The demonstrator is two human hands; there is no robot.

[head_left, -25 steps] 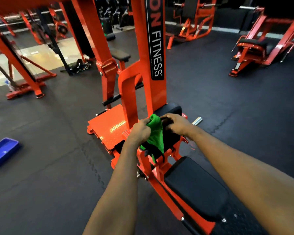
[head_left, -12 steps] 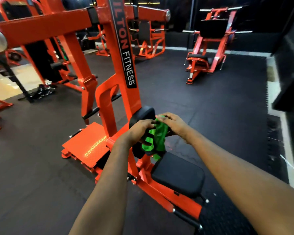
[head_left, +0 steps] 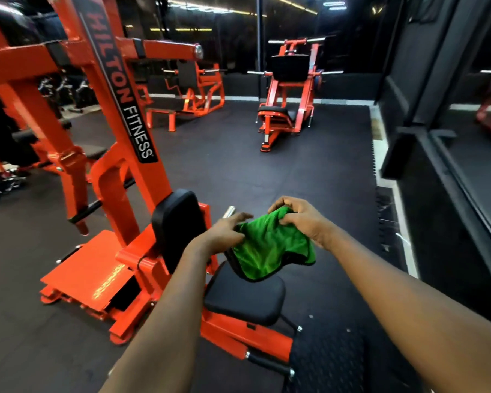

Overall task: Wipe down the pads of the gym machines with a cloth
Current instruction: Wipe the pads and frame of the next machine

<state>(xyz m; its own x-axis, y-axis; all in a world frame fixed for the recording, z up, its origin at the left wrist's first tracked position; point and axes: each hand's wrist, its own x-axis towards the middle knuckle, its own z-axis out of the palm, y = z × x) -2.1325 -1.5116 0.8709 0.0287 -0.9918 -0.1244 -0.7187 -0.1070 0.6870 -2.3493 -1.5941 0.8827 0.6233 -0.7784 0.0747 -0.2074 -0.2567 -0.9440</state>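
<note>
A green cloth (head_left: 270, 248) hangs spread between my two hands, in the air above the black seat pad (head_left: 244, 299) of an orange machine. My left hand (head_left: 227, 232) pinches the cloth's left edge. My right hand (head_left: 298, 219) grips its upper right corner with curled fingers. The upright black chest pad (head_left: 176, 225) stands to the left of the cloth, apart from it. The cloth touches neither pad.
The orange frame (head_left: 125, 131) with a footplate (head_left: 88, 273) rises at the left. A steel peg (head_left: 228, 211) sticks out behind my left hand. Other orange machines (head_left: 289, 97) stand at the back on the black rubber floor. A dark wall (head_left: 437, 154) runs along the right.
Both hands have lifted the cloth off the upright pad and moved it right, spreading it open above the seat. The view has swung to the right.
</note>
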